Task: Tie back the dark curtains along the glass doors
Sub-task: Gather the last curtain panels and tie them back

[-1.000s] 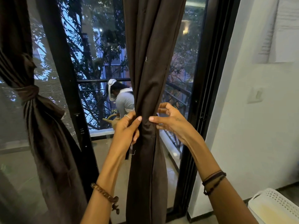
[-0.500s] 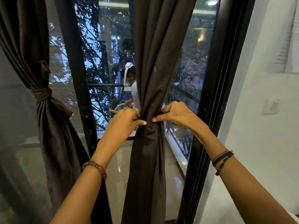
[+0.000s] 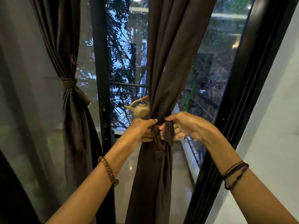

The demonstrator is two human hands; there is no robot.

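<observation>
A dark brown curtain (image 3: 168,62) hangs gathered in front of the glass door (image 3: 208,81). My left hand (image 3: 142,129) grips the gathered fabric at its waist from the left. My right hand (image 3: 182,126) holds a short strip of the same dark cloth, the tie band (image 3: 168,133), draped over its fingers on the right side of the bunch. A second dark curtain (image 3: 71,110) on the left is bound with a knotted tie (image 3: 68,82).
A black door frame post (image 3: 101,62) stands between the two curtains, another black frame (image 3: 239,97) on the right beside a white wall (image 3: 273,126). Behind the glass, a beige watering can (image 3: 140,109) is held by someone on the balcony, with railing and trees beyond.
The view has moved closer and tilted up. Both hands have closed in on the curtain's waist, and the right hand now has a strip of dark cloth over its fingers.
</observation>
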